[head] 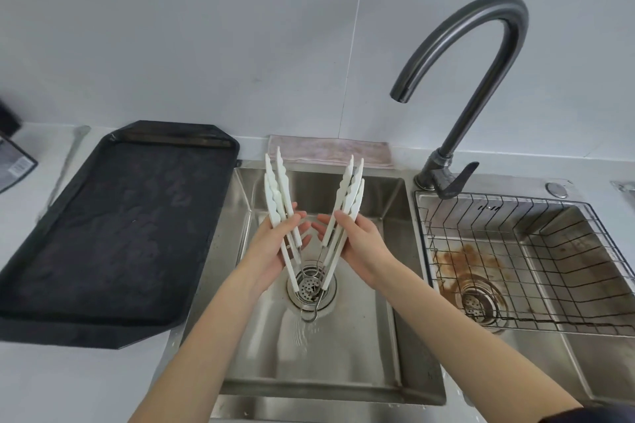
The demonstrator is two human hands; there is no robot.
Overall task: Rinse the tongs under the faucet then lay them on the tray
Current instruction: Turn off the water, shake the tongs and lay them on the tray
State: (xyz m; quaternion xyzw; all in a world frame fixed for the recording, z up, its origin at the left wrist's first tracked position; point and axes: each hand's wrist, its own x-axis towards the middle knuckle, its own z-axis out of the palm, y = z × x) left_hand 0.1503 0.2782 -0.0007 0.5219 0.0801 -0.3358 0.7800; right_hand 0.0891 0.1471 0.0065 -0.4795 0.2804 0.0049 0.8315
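Note:
Several white tongs (275, 189) with scalloped tips are spread in a V over the left sink basin (357, 347), tips up, hinged ends with a wire ring low over the drain strainer (311, 288). My left hand (275, 251) grips the left arms. My right hand (360, 247) grips the right arms (350, 189). The dark curved faucet (481, 55) stands at the right; its spout points down over the divider and no water comes out. The black tray (113, 233) lies on the counter left of the sink.
A wire rack (536, 261) sits in the right basin, which has a brown stain near its drain. A folded pinkish cloth (330, 151) lies behind the left basin. A dark box (13, 165) is at the far left edge.

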